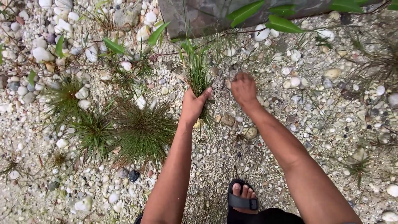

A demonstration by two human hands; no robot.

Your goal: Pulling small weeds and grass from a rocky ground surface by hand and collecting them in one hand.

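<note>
While your left hand [194, 104] is clamped around a tall tuft of thin green grass [198, 74], thumb wrapped over the front of the stems, the blades stick up past your knuckles and a few trail below the wrist. Your right hand [243, 88] sits just beside that tuft, fingers curled down and pressed into the pale gravel bed of small mixed pebbles [315, 120]; can't tell if they pinch anything underneath. Hands are near each other, not touching. Out past your left hand: three round spiky green grass clumps [143, 132] rooted in the gravel, well apart from your grip. Beyond both hands: a grey-brown stone slab edge [199, 16] with broad green leaves on thin stems [282, 23] hanging over it. Below your right forearm: your foot in a black open-toe sandal [242, 198].
</note>
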